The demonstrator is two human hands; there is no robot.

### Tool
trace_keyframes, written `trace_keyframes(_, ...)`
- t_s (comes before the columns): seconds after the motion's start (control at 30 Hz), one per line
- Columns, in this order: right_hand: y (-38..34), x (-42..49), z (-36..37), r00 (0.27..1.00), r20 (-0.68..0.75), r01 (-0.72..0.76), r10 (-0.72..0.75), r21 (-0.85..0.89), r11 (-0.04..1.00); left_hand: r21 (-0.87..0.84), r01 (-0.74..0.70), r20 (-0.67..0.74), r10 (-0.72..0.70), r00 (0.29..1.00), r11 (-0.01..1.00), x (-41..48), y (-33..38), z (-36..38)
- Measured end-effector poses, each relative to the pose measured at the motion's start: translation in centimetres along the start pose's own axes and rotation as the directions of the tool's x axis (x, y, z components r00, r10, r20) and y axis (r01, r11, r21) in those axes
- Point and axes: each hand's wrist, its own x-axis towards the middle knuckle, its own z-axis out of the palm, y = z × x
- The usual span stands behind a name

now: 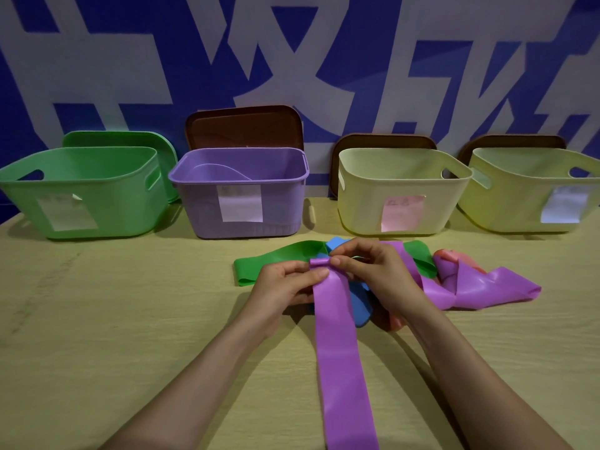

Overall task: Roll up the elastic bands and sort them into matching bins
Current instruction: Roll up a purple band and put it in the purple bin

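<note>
1. Both hands meet over the middle of the bench [97, 319]. The left hand [285, 285] and the right hand [373, 267] pinch the far end of a purple band [334, 352] with thumbs and forefingers, and that end is curled over into a small roll.
2. From that roll the purple band runs flat along the bench toward the person and out of the bottom edge.
3. Beneath and behind the hands lies a heap: a green band [269, 261] stretching left, a blue band [360, 308] under the right hand, a pink band [454, 254], and more crumpled purple on the right. I cannot tell whether that purple belongs to the held band.
4. At the back of the bench stand a green bin [107, 190], a purple bin [201, 206], a pale yellow bin [363, 190] and a second pale yellow bin [519, 196], each with a paper label [240, 203] on its front.
5. Behind the bins, lids [243, 128] lean against the wall [324, 43].
</note>
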Motion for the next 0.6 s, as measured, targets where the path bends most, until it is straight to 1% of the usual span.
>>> trace_keyframes(0.1, -0.12, -0.21, -0.04, 1.000, 0.003, 0.004, -0.004, 0.006, 1.000, -0.064, 0.011, 0.027, -0.009, 1.000, 0.998, 0.00, 0.18, -0.03)
trace_keyframes(0.2, -0.26, -0.25, -0.11, 1.000, -0.005, 0.008, -0.008, -0.005, 1.000, -0.077, 0.007, 0.043, -0.004, 0.999, 0.997, -0.05, 0.25, -0.02)
trace_keyframes(0.33, -0.58, -0.40, 0.23, 1.000, 0.006, -0.003, 0.003, -0.011, 1.000, -0.047, -0.048, -0.013, 0.047, 0.999, 0.998, 0.00, 0.18, -0.08)
trace_keyframes(0.4, -0.66, -0.45, 0.28, 1.000, 0.011, -0.023, 0.023, -0.008, 1.000, -0.028, -0.060, -0.035, 0.059, 0.998, 0.998, 0.10, 0.10, -0.09)
trace_keyframes(0.53, -0.60, -0.35, 0.08, 0.995, 0.044, -0.094, 0.092, 0.053, 0.994, -0.030, -0.084, -0.045, 0.082, 0.996, 0.996, 0.17, 0.03, 0.01)
trace_keyframes(0.6, -0.31, -0.24, 0.04, 0.990, 0.056, -0.129, 0.126, 0.046, 0.991, -0.025, -0.103, -0.045, 0.101, 0.994, 0.994, 0.20, -0.07, -0.05)
